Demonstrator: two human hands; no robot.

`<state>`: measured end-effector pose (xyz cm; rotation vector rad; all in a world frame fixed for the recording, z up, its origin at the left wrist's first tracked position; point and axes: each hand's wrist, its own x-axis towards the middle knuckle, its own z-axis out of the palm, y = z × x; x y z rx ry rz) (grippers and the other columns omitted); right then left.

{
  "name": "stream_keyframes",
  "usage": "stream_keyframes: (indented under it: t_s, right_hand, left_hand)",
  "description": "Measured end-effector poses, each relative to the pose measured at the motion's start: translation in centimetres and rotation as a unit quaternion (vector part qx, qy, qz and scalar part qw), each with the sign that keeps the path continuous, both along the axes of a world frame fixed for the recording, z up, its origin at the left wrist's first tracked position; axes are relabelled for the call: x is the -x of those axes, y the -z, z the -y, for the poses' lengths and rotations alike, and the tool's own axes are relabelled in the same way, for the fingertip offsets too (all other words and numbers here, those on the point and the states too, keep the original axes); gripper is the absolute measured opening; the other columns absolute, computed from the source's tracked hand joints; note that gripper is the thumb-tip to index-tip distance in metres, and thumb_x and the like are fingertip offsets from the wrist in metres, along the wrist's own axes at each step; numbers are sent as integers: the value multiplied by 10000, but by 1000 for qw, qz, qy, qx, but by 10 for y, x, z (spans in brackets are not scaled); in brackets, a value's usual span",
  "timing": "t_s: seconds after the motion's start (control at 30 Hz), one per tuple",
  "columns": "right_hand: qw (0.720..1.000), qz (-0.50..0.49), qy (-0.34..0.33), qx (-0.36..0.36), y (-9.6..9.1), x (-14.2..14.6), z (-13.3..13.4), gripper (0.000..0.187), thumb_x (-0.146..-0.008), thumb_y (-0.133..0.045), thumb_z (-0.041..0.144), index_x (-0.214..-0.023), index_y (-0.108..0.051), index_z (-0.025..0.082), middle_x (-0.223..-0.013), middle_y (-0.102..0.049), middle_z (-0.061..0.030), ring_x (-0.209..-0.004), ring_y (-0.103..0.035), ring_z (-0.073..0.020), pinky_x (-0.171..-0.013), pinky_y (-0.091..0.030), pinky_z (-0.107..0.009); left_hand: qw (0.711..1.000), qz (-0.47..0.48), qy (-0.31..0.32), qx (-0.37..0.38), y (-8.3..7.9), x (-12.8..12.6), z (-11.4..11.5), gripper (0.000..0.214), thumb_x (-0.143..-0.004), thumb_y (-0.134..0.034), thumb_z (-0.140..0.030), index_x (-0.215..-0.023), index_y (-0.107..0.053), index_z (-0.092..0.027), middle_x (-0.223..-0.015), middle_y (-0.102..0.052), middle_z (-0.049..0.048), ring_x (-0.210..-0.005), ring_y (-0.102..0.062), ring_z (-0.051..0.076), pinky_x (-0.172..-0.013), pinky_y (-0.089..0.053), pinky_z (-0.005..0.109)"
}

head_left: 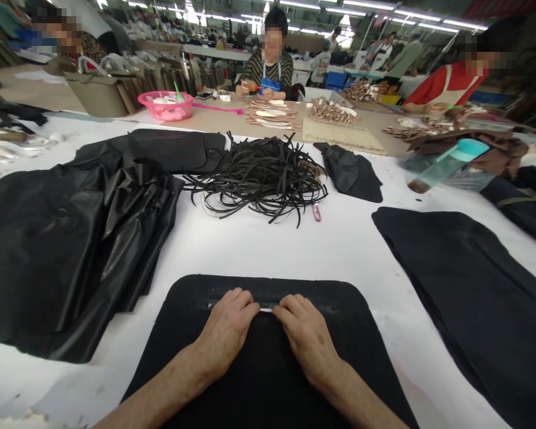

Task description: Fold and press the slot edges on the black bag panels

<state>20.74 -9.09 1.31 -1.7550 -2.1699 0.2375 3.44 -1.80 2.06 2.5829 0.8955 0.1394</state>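
Note:
A large black panel [268,369] with rounded far corners lies in front of me, its texture like leather or lining. Across its far part runs a long narrow slot or seam, and a thin white strip [266,310] shows there between my thumbs. My left hand [230,322] is closed with curled fingers along this line, gripping the panel's material. On the other side, my right hand [306,328] mirrors it, fingers bent and thumb pointing inward. The hands are a short gap apart. What lies under the fingertips is hidden.
Folded black sheets [40,238] lie at left, and stacked black panels [477,286] at right. Beyond are a heap of black strips [263,176], a small pink tool [317,213], a black scrap [352,173] and a clear blue-lidded container [449,164]. Co-workers sit past a pink basket [166,108].

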Motion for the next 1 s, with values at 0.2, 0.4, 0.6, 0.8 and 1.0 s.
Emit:
stream_keyframes:
  t_s: [0.2, 0.4, 0.6, 0.8, 1.0]
  right_hand:
    - [999, -9, -24, -28, 4, -4, 0, 206, -927, -414, 142, -876, -610, 184, -801, -525, -27, -744, -444, -173, -660, -355, -308]
    - [998, 9, -52, -35, 7, -7, 3, 202, -938, -395, 169, -915, -596, 169, -825, -533, -36, -758, -438, -180, -673, -357, -318]
    - [996, 33, -69, -51, 7, -7, 5, 211, -938, -384, 163, -923, -594, 155, -819, -537, -47, -753, -437, -187, -671, -357, -328]
    - [996, 18, -68, -52, 10, -9, 6, 212, -942, -381, 166, -953, -592, 157, -853, -551, -51, -777, -450, -184, -680, -372, -323]
    - [993, 52, -92, -60, 9, -10, 8, 222, -940, -375, 150, -1033, -577, 144, -848, -554, -55, -777, -461, -188, -682, -381, -332]
  left_hand:
    - [999, 20, 32, -6, 3, 5, 2, 214, -879, -380, -73, -923, -565, -173, -885, -536, 43, -826, -462, 212, -766, -450, 375]
    - [990, 104, 49, -84, 13, 9, 5, 341, -850, -349, -28, -1160, -454, -125, -1076, -518, 102, -901, -473, 225, -802, -467, 377]
    - [995, 39, 77, -54, 11, 9, 4, 232, -851, -430, -60, -1047, -518, -146, -934, -538, 57, -847, -468, 219, -785, -461, 387]
    - [991, 71, 80, -77, 11, 10, 3, 190, -881, -397, -84, -970, -559, -130, -896, -533, 66, -817, -459, 211, -727, -470, 360]
    - [985, 26, 139, -99, 5, 11, 4, 231, -847, -452, -50, -1065, -524, -71, -955, -541, 96, -856, -470, 226, -771, -483, 378]
